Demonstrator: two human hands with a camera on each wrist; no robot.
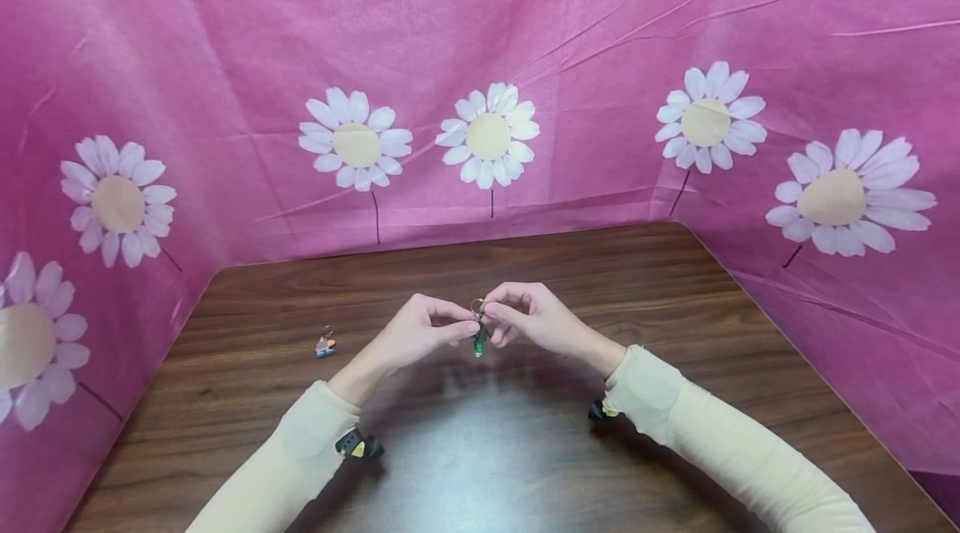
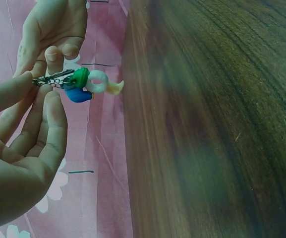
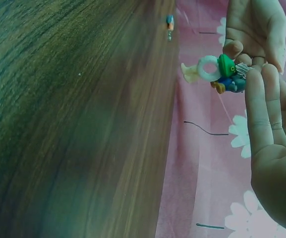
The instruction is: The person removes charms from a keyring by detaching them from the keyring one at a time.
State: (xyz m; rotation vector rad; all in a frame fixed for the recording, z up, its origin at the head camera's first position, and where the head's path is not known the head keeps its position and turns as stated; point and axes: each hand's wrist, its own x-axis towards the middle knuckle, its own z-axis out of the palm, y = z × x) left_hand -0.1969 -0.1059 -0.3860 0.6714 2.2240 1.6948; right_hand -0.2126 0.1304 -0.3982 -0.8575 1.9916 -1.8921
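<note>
Between both hands hangs a keychain with small charms: a green piece (image 1: 479,343), a blue piece (image 2: 77,94), a white ring-shaped piece (image 3: 208,68) and a cream-coloured tip (image 2: 115,88). Thumb and fingertips of my left hand (image 1: 427,331) pinch it near the top, where short metal chains (image 2: 56,78) join. My right hand (image 1: 543,320) pinches the metal split ring (image 1: 477,304) from the other side. Fingertips partly cover the ring, so whether it is spread cannot be seen. Both hands are raised above the wooden table (image 1: 480,450).
A second small keychain (image 1: 325,344), orange and blue with a metal ring, lies on the table left of my left hand. Pink cloth (image 1: 480,7) with white daisies surrounds the table's back and sides. Dark wrist devices (image 1: 360,445) sit at both sleeve cuffs.
</note>
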